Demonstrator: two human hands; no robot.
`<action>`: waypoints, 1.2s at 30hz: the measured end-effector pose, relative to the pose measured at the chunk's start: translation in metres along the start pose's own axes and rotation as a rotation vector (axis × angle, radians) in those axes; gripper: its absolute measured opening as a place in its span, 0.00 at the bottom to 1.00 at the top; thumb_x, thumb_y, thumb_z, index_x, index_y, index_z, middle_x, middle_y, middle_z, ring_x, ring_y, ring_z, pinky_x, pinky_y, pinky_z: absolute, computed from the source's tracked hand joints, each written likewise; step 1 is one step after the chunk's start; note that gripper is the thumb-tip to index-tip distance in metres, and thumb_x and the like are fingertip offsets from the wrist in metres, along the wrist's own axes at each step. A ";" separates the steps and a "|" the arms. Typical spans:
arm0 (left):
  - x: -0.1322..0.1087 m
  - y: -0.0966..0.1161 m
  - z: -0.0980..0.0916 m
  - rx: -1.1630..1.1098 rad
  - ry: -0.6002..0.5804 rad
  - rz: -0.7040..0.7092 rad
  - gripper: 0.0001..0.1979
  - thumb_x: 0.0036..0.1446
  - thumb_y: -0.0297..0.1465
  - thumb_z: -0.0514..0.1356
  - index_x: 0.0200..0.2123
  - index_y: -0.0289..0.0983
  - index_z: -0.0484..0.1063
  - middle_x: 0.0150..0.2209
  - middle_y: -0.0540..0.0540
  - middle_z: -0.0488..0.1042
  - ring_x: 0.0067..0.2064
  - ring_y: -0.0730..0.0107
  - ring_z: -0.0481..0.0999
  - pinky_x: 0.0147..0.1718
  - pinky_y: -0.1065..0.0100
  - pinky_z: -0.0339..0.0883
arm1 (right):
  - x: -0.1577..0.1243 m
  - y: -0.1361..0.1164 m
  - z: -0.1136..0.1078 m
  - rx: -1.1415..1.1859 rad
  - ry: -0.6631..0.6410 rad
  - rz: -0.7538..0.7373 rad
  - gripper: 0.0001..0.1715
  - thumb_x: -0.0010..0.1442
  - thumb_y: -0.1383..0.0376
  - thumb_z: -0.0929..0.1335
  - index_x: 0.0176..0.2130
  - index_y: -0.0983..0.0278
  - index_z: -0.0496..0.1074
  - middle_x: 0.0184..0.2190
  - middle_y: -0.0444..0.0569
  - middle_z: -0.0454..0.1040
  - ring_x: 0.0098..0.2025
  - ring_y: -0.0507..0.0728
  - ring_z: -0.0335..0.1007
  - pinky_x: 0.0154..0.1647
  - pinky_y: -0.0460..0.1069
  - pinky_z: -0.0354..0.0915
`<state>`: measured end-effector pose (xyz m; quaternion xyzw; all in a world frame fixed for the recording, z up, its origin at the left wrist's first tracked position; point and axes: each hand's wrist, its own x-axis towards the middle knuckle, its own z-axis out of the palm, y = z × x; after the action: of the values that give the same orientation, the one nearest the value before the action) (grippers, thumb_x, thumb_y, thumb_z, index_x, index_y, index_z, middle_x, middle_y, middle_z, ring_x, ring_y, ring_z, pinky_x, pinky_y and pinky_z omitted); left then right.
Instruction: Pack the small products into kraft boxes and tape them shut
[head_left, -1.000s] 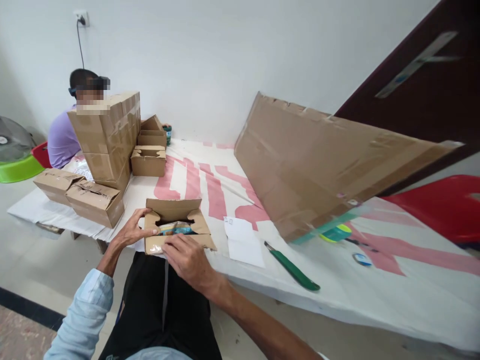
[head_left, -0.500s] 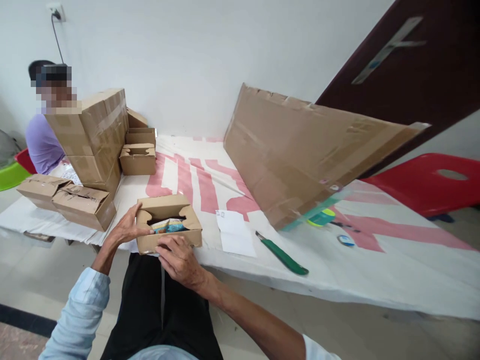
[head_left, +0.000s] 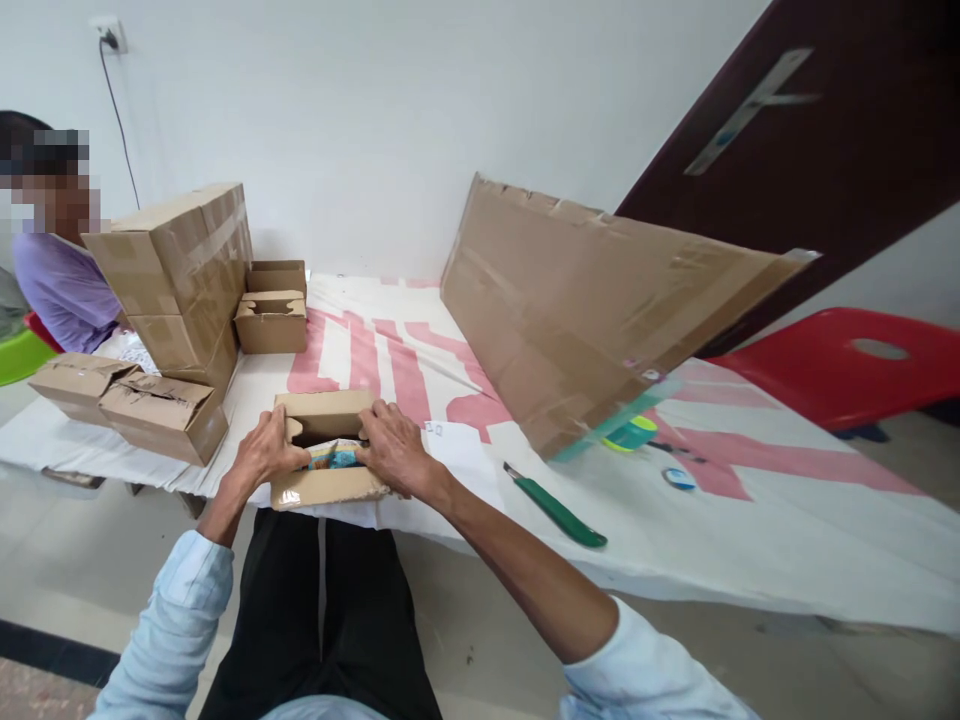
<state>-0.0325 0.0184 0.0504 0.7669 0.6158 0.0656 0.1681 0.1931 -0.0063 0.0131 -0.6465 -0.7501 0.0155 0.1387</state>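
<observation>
Gripping opposite ends of the open-topped cardboard box (head_left: 322, 490), the left hand (head_left: 262, 447) and right hand (head_left: 397, 452) are partly curled over its rims. The packet (head_left: 334, 458) inside is largely hidden, seemingly soft. Sitting at the surface's (head_left: 675, 545) near edge, the box could tip lapward if pushed unevenly; the green knife (head_left: 559, 512) nearby could nick a straying right hand.

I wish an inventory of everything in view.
open box: 1, brown, front
packet: 1, cream/blue, inside box
small boxes: 2, brown, left
box stack: 1, brown, left
rear boxes: 2, brown, beside stack
cardboard panel: 1, brown, right
paper: 1, white, centre
knife: 1, green, beside paper
round item: 1, blue/white, right
unclear item: 1, green/yellow, by panel
chair: 1, red, right
tablecloth: 1, white/red, middle
door: 1, dark, right
socket: 1, white, left
person: 1, purple top, left
left hand: 1, blue-sleeved, on box
right hand: 1, blue-sleeved, on box
legs: 2, black, below
</observation>
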 end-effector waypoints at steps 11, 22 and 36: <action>-0.003 -0.025 0.029 -0.216 0.152 0.184 0.47 0.52 0.35 0.64 0.74 0.34 0.51 0.64 0.33 0.66 0.65 0.45 0.70 0.62 0.52 0.67 | 0.040 0.058 0.016 0.951 0.228 0.256 0.24 0.57 0.53 0.74 0.49 0.63 0.77 0.51 0.57 0.77 0.52 0.66 0.73 0.53 0.58 0.70; 0.011 -0.033 0.016 -0.200 0.112 0.269 0.48 0.51 0.32 0.64 0.75 0.42 0.53 0.63 0.38 0.67 0.62 0.48 0.73 0.62 0.52 0.69 | 0.074 0.077 0.000 1.303 -0.001 0.318 0.19 0.48 0.54 0.78 0.25 0.64 0.74 0.21 0.42 0.72 0.25 0.51 0.67 0.26 0.45 0.63; 0.034 -0.048 0.025 -0.209 0.239 0.461 0.40 0.55 0.42 0.63 0.71 0.42 0.63 0.60 0.39 0.67 0.62 0.46 0.73 0.62 0.48 0.71 | 0.076 0.071 0.035 1.584 0.077 0.721 0.17 0.72 0.56 0.71 0.51 0.66 0.75 0.44 0.49 0.78 0.39 0.54 0.77 0.39 0.51 0.77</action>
<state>-0.0616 0.0555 0.0070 0.8522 0.4303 0.2552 0.1533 0.2446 0.0851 -0.0207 -0.5580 -0.2628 0.5539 0.5592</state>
